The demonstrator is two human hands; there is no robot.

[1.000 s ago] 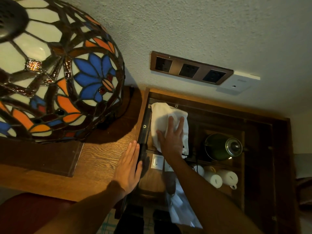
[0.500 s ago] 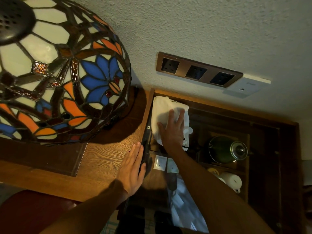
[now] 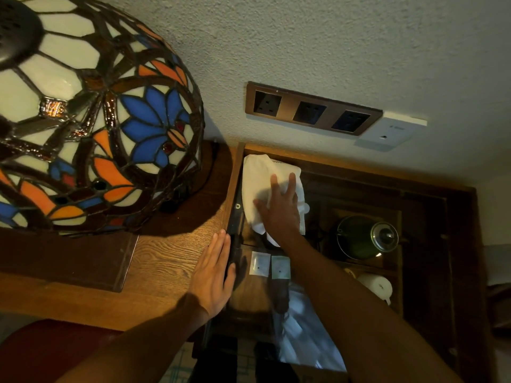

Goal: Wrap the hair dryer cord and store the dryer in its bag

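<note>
Head view, looking down: the right hand (image 3: pixel 279 208) lies flat on a white cloth drawstring bag (image 3: pixel 257 183), fingers (image 3: pixel 291 183) spread and released, pressing rather than gripping. That bag sits in the far left corner of an open dark wooden drawer (image 3: pixel 359 172), up against its left wall. The dryer itself cannot be seen; judging by the bulge under the palm, it is probably already inside, cord and all, though that is a guess. The left hand (image 3: pixel 214 275) rests open and flat at the right edge of the brown wood-grain table (image 3: pixel 166 252), fingers together along the drawer's dark rail, holding nothing.

A stained-glass lamp shade with blue and orange petals (image 3: pixel 91 111) stands on the table's far left part. Two small white sachets (image 3: pixel 269 265) lie near the drawer's front left, and a green glass-lidded kettle (image 3: pixel 365 237) sits toward its right side.

Risks, as I judge them: the left thumb sits right by the rail and could be pinched if the drawer slides shut; a bag standing too high might catch on closing; a loose drawstring could snag on the rail
</note>
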